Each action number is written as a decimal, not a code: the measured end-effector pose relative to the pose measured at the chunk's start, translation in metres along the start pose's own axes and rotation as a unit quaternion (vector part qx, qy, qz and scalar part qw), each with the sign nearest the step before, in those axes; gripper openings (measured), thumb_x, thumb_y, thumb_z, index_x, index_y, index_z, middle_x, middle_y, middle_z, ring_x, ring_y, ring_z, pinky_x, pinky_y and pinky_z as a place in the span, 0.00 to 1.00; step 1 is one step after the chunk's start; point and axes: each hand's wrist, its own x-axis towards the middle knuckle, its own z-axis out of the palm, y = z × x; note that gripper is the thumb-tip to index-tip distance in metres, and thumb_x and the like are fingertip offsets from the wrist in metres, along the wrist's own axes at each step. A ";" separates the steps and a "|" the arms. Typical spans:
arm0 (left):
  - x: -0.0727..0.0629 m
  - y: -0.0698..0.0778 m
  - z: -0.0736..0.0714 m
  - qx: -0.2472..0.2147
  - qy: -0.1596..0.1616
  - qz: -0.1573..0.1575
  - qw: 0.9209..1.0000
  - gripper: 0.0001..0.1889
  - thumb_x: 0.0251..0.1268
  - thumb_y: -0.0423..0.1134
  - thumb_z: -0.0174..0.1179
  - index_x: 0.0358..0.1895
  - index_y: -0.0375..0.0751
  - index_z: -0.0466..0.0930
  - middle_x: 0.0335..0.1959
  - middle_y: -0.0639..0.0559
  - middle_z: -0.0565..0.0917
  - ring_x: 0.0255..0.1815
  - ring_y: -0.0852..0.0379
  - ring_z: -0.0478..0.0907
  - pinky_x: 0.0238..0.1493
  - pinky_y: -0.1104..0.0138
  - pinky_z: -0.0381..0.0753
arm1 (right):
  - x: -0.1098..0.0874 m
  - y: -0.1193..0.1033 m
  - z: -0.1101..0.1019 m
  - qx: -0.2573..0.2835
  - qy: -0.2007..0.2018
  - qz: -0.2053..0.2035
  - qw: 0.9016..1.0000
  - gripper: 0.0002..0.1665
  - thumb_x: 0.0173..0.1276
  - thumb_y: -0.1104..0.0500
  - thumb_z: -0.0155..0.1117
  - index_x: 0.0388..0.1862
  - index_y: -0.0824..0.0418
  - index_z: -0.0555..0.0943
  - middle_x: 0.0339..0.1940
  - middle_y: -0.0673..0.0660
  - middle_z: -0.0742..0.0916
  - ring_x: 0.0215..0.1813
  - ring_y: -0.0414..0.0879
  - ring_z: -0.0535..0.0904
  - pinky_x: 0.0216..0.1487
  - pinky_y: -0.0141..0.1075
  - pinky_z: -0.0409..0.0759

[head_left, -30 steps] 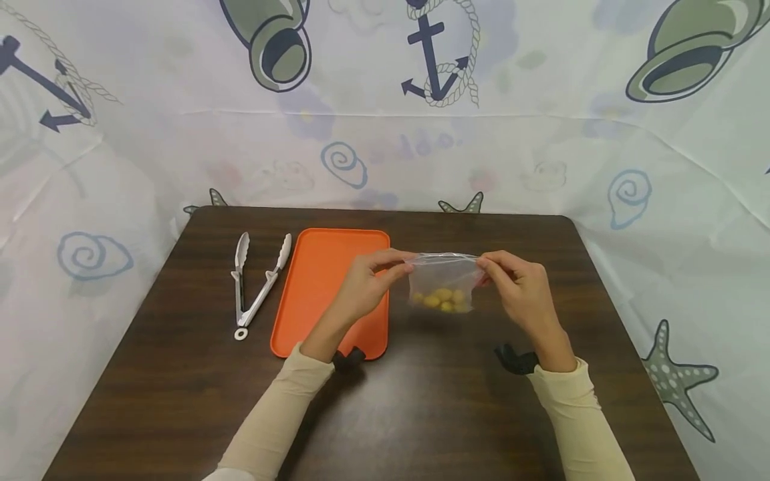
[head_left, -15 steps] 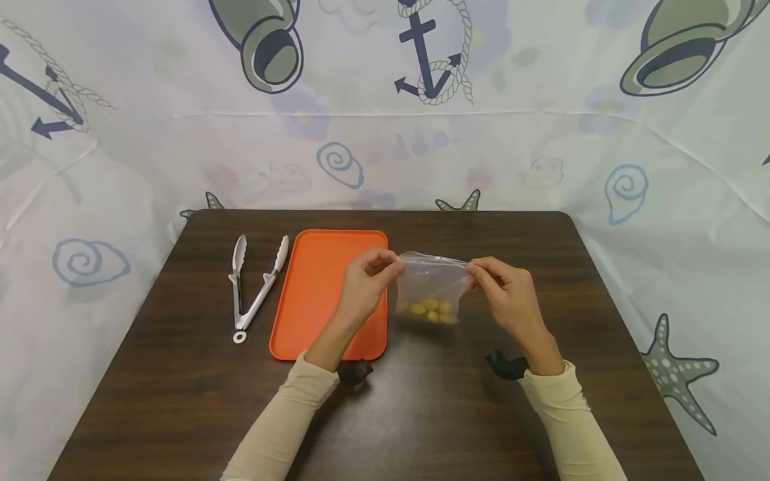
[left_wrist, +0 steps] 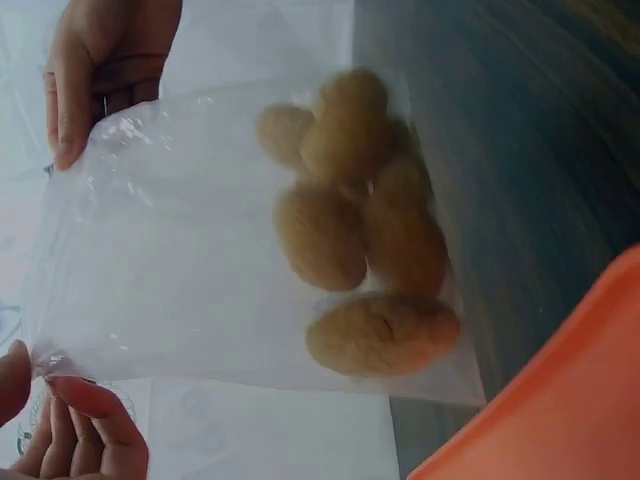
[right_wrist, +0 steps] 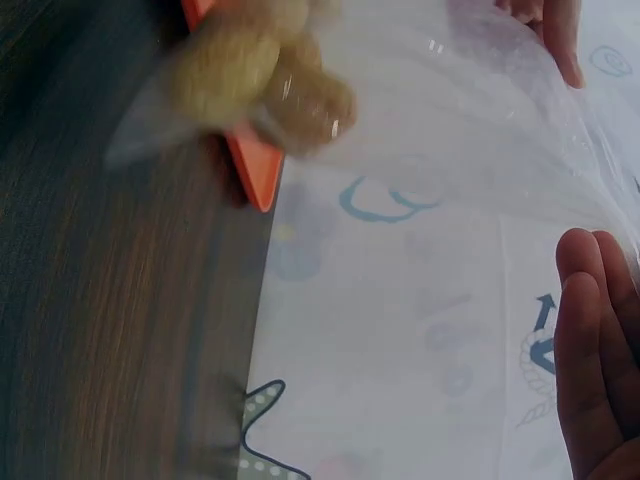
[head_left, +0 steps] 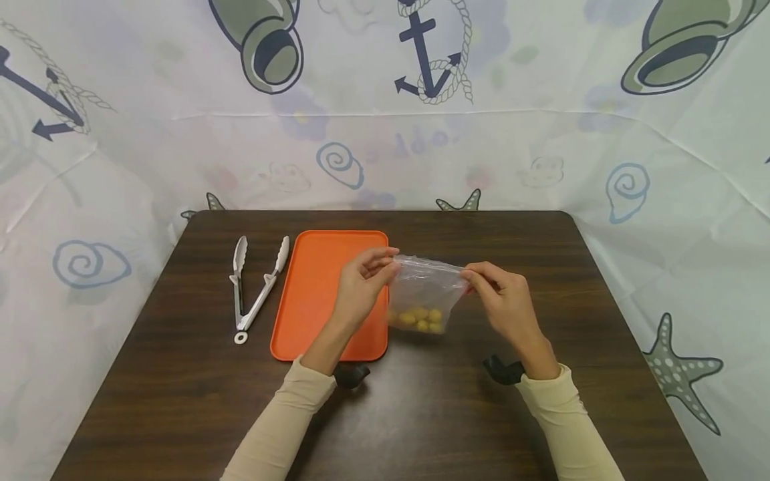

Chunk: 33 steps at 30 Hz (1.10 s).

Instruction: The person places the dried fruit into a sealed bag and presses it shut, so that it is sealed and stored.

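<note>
A clear zip bag (head_left: 426,284) hangs over the table, stretched between both hands by the upper corners. My left hand (head_left: 355,284) pinches its left top corner between thumb and fingers, above the tray's right edge. At the opposite corner my right hand (head_left: 508,297) pinches the bag with thumb and forefinger. Several small yellow-brown, potato-like lumps (left_wrist: 322,238) lie along the bag's bottom. The zip strip runs along the top between the hands, tilted lower on the right. In the right wrist view, the near fingers (right_wrist: 590,370) stand beside the bag's top edge.
An orange tray (head_left: 325,300) lies left of the bag on the dark wooden table (head_left: 421,421). Silver tongs (head_left: 260,298) with white tips lie spread apart to the tray's left. A patterned cloth (head_left: 511,147) surrounds the table's back and sides.
Both hands have shifted left and slightly nearer with the bag, so its left edge now overlaps the tray's right edge. The bag tilts lower on the right. Tray and tongs stay put.
</note>
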 end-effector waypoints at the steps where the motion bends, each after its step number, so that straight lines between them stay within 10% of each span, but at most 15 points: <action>1: 0.000 0.000 0.000 -0.005 0.000 -0.009 1.000 0.12 0.68 0.35 0.69 0.52 0.36 0.86 0.37 0.59 0.88 0.37 0.61 0.84 0.44 0.69 0.84 | 0.000 0.000 -0.001 -0.001 0.002 0.001 1.000 0.04 0.71 0.65 0.68 0.38 0.60 0.89 0.27 0.55 0.89 0.28 0.31 0.80 0.33 0.21 0.79; 20: 0.002 0.006 0.005 -0.045 0.020 0.013 0.999 0.11 0.69 0.34 0.67 0.48 0.30 0.87 0.39 0.63 0.90 0.43 0.62 0.83 0.50 0.71 0.83 | -0.005 0.000 0.002 0.002 -0.029 0.007 1.000 0.04 0.72 0.63 0.68 0.38 0.61 0.88 0.24 0.53 0.87 0.27 0.50 0.83 0.32 0.24 0.78; 33: 0.002 0.000 0.005 -0.046 0.043 -0.027 0.998 0.05 0.67 0.29 0.67 0.41 0.31 0.82 0.30 0.59 0.87 0.35 0.60 0.83 0.45 0.69 0.84 | -0.007 0.001 0.004 0.010 -0.034 0.002 0.999 0.03 0.72 0.63 0.68 0.38 0.60 0.88 0.25 0.58 0.88 0.28 0.33 0.81 0.31 0.25 0.78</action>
